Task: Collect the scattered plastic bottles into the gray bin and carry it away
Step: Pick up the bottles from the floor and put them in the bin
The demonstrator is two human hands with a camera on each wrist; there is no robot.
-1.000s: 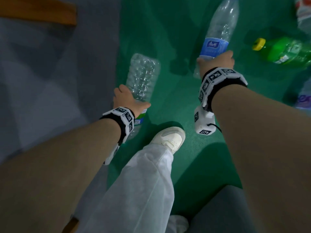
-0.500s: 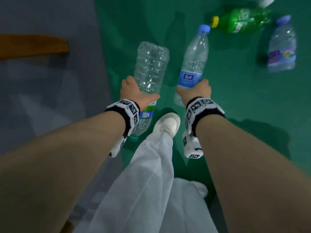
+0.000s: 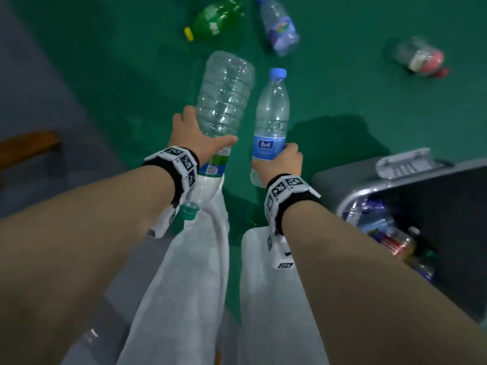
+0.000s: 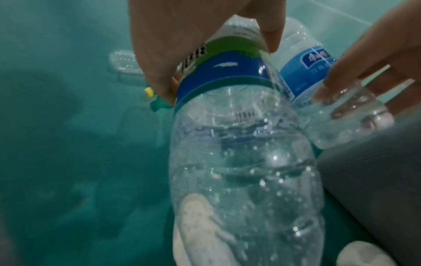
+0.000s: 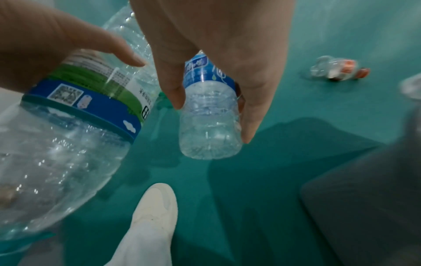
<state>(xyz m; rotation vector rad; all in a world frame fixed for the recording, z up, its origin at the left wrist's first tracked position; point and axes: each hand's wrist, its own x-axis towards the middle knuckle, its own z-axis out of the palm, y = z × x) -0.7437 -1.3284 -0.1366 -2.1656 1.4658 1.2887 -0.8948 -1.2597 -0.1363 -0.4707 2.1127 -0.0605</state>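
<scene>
My left hand (image 3: 196, 138) grips a large clear bottle (image 3: 224, 101) with a green and blue label, cap end toward me, base pointing away. The same large bottle (image 4: 239, 171) fills the left wrist view. My right hand (image 3: 282, 160) grips a slim clear bottle (image 3: 272, 114) with a blue cap and blue label near its lower part; the slim bottle (image 5: 209, 122) shows base-first in the right wrist view. The gray bin (image 3: 342, 177) stands at the right, several bottles inside. On the green floor lie a green bottle (image 3: 216, 18), a purple-labelled bottle (image 3: 280, 27) and a crushed red-labelled bottle (image 3: 421, 60).
My white trouser legs (image 3: 184, 285) and a white shoe (image 5: 157, 210) are below the hands. A clear plastic tray (image 3: 403, 162) rests on the bin's far rim. Gray flooring and a wooden plank (image 3: 26, 146) lie at the left.
Both hands have risen with their bottles and moved right as the view turned. The gray bin has come into sight at the right, and the floor bottles now lie further ahead.
</scene>
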